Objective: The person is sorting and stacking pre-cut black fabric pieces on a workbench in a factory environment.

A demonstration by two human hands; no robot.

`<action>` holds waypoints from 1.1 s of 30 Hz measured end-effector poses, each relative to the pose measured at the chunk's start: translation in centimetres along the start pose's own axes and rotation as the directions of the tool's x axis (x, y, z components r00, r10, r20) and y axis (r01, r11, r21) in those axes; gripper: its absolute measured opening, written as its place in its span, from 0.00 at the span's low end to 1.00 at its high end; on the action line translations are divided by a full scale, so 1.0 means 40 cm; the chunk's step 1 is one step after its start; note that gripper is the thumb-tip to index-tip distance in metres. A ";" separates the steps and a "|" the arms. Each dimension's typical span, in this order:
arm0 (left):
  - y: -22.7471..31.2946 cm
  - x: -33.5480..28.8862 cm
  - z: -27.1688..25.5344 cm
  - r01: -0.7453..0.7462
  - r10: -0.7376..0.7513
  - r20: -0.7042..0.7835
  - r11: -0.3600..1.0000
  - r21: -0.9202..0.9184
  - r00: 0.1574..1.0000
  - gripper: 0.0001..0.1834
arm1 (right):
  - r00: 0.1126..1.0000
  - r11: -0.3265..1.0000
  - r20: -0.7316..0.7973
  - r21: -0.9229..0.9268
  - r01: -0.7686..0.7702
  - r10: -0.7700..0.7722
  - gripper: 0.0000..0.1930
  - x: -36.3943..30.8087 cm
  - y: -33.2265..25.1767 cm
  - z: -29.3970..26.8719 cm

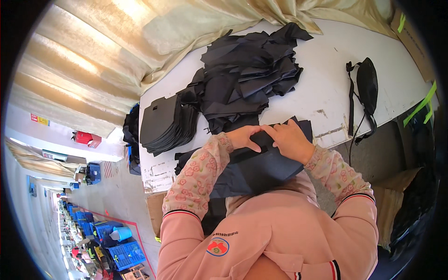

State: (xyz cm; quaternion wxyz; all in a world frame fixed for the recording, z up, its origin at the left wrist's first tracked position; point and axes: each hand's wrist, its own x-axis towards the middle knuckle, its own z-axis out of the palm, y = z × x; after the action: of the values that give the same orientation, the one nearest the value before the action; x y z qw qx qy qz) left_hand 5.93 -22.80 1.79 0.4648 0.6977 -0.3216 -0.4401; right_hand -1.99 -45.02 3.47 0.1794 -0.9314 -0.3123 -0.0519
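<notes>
A black fabric piece (259,170) drapes over the near edge of the white table (331,88) and hangs down toward my lap. My left hand (246,138) grips its upper part, thumb and fingers pinched together. Close beside it, my right hand (293,142) pinches the same fabric, and the fingertips of both hands nearly meet. Part of the fabric is hidden behind my hands. Just beyond them lies a large loose heap of black fabric pieces (247,79). A neat stack of black panels (161,123) stands to its left, near the table's left edge.
A black pouch with straps (367,86) lies on the table at the right, its straps hanging over the edge. Cardboard boxes (396,198) stand at the lower right. Pale curtains (107,51) hang behind the table. Blue crates (126,255) stand on the floor at the left.
</notes>
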 end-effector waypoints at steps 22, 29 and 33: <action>-0.138 -0.118 0.396 0.138 0.198 -0.270 0.504 0.853 0.942 0.52 | 0.968 0.985 0.185 -0.015 -0.169 0.169 0.26 0.035 0.110 0.083; -0.129 -0.116 0.402 0.132 0.190 -0.272 0.537 0.833 0.943 0.50 | 0.987 0.960 -0.140 0.278 -0.036 0.077 0.19 0.246 0.307 0.074; -0.136 -0.114 0.414 0.130 0.204 -0.274 0.530 0.838 0.940 0.50 | 0.949 0.980 -0.250 -0.007 -0.201 0.193 0.15 0.374 0.361 0.048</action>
State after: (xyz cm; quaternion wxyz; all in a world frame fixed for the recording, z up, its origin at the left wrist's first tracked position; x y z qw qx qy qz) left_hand -10.81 -22.99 -4.83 0.1254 0.8922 -0.4242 -0.0915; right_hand 18.59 -46.58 0.46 0.2060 -0.9469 -0.1921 -0.1549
